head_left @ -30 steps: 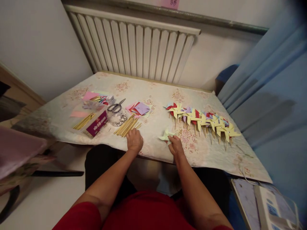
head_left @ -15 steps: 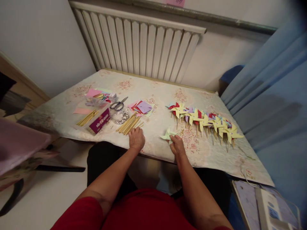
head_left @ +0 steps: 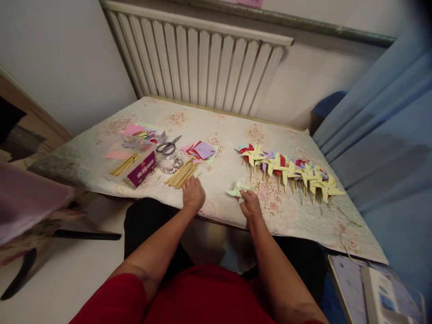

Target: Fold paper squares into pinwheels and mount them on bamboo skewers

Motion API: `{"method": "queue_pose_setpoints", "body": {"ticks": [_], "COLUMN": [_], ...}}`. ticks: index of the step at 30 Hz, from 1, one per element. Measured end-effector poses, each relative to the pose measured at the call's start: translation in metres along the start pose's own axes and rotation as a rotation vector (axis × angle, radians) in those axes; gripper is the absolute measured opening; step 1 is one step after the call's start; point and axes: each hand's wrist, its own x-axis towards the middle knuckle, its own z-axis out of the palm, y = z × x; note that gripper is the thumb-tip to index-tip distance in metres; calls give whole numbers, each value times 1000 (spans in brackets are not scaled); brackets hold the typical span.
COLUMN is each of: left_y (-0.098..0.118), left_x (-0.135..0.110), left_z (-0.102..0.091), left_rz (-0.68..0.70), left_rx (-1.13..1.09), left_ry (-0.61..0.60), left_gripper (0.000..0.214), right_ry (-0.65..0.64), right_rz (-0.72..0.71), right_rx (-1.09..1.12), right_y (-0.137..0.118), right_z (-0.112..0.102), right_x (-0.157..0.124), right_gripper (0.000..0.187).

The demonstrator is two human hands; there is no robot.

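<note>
My right hand [head_left: 251, 203] is closed on a pale green paper pinwheel [head_left: 238, 189], held just above the table's front edge. Its blades fan out to the left of my fingers. My left hand [head_left: 193, 194] has its fingers curled at the near end of a pile of thin wooden sticks [head_left: 180, 175]. One loose stick end pokes out beside those fingers; what they pinch, if anything, is hidden. Behind the sticks are a round clear tub of shiny metal pins [head_left: 170, 164] and a stack of coloured paper squares [head_left: 204, 150].
Finished pinwheels [head_left: 288, 170] on sticks lie in a row at the right. Scissors [head_left: 168, 146] rest by the tub. At the left stand a purple-labelled box [head_left: 141, 171] with sticks and a clear container [head_left: 133, 141] of coloured pieces. A floral cloth [head_left: 229, 130] covers the table.
The view has shifted slightly. Both hands stay in nearly the same places, the right still holding the pinwheel and the left still at the sticks.
</note>
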Motion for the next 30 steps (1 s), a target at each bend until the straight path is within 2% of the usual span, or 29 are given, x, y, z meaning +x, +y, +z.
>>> {"method": "queue_pose_setpoints", "body": {"ticks": [3,8,15,21,23,28,30], "left_y": [1,-4,-11,-3,-2,-4,-3], "left_x": [0,-1,3,7,10,14,10], "left_z": [-1,1,8,-2,-7,-15,-21], "left_rz": [-16,35,97,105,63,-243,-281], "left_rx": [8,-27,-24,-13,-91,-626,-723], "left_ry": [-9,-21,-130,-203,-229,-315,-346], "left_gripper": [28,24,23,26,26,16,12], "right_ry": [-6,-3,4,11,7,4,1], "right_rz": [-2,-9,-8,-3,-8,-12,-11], "right_rx": [-8,-11,-31,4,2,-16,-16], "right_y": [0,0,-2,-1,-1,1,2], "right_z": [0,-1,2,2,2,-1,-2], "right_x": [0,0,-2,0,0,2,2], "right_gripper": [29,30,31,32,32,31,31]}}
